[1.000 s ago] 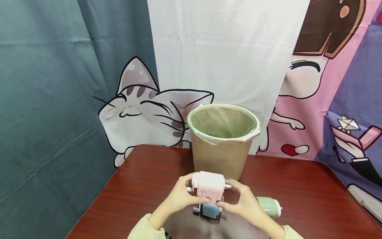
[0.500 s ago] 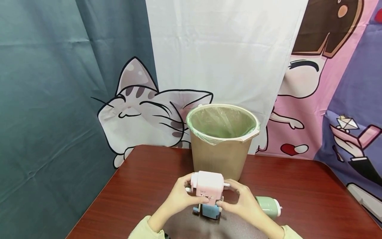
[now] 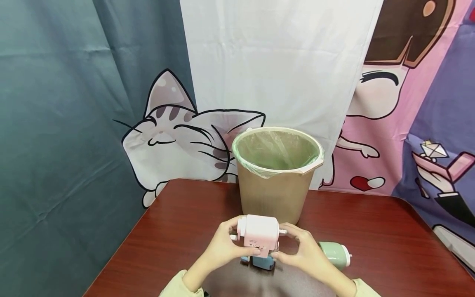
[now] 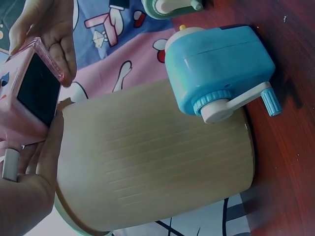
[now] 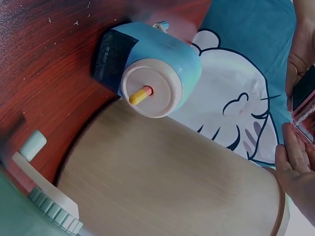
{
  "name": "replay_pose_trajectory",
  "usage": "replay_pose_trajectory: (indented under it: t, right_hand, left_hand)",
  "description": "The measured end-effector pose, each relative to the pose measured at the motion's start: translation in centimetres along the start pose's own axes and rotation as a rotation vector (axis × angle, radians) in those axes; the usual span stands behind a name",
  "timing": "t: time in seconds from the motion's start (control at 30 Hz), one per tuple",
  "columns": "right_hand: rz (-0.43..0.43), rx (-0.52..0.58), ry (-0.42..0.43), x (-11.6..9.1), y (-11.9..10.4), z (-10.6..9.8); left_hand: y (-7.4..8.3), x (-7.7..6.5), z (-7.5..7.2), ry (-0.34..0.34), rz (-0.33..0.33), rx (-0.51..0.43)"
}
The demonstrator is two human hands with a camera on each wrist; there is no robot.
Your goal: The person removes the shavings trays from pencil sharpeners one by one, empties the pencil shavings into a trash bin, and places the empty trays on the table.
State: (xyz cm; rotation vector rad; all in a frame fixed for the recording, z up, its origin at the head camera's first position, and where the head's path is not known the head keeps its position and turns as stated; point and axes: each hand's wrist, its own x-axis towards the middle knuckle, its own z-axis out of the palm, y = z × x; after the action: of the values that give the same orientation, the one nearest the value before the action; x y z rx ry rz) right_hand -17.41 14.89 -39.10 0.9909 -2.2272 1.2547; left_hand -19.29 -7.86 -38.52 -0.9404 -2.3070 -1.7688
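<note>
Both hands hold up a pink crank pencil sharpener (image 3: 261,231) in front of the bin. My left hand (image 3: 225,244) grips its crank side, thumb low on the front. At the other end, my right hand (image 3: 301,246) pinches it between thumb and fingers. In the left wrist view, its dark base and a clear pinkish part by the right hand's fingers show. Below it on the table stands a blue pencil sharpener (image 4: 221,64), partly hidden in the head view. A yellow-tipped stub (image 5: 141,95) pokes from its round front. A green pencil sharpener (image 3: 335,255) lies beside the right forearm.
A beige bin (image 3: 274,194) with a thin green liner stands on the reddish-brown table (image 3: 178,222), just behind the hands. Printed curtains (image 3: 282,62) hang behind the table.
The pink sharpener has sunk very slightly and covers more of the blue one. Both hands keep the same hold, and the head view has shifted a little.
</note>
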Motion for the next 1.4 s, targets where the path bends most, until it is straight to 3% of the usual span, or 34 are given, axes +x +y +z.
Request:
replay_pose_trajectory:
  t: [0.27,0.5,1.13,1.4]
  right_hand:
    - [0.020,-0.035,-0.008,-0.17,0.15,-0.05]
    - [-0.009,-0.016,-0.001,-0.26,0.28,-0.08]
    - [-0.040,0.005,-0.002,-0.37,0.46,0.07]
    - [-0.031,-0.009,-0.005,-0.56,0.52,0.10]
  left_hand:
    - [0.14,-0.21,-0.04,-0.008,-0.020,0.023]
    - [0.23,-0.04,-0.01,-0.023,0.007,0.041]
    - [0.14,-0.28,-0.24,-0.021,-0.023,0.026]
    - [-0.22,-0.36,-0.32,-0.025,-0.003,0.022]
